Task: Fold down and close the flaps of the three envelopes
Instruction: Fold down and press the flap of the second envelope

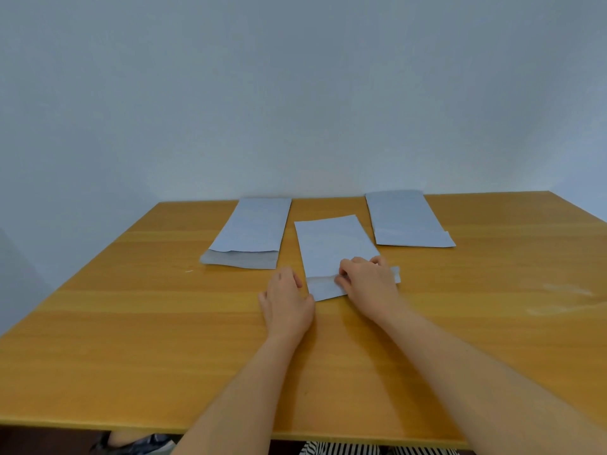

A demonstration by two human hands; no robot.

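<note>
1. Head view: a wooden table (131, 323) stands against a plain pale wall (295, 93), seen from above and behind the person's two bare forearms
2. Three pale envelopes lie flat on the table, lengthwise away from the person
3. The middle envelope (331, 244) is nearest the person, its flap (325, 287) open at the near end
4. The right hand (368, 280) rests on that near end, fingers curled and pinching the paper at the flap's fold line
5. The left hand (289, 303) lies at the flap's left corner, fingers loosely bent, thumb touching the flap's edge; whether it grips the paper cannot be told
6. The left envelope (253, 231) lies farther back, its flap open at the near end
7. The right envelope (407, 218) lies farther back too, apart from the middle one; its near end looks closed, though that is hard to tell
8. Below the table's near edge, striped fabric (341, 449) shows
</note>
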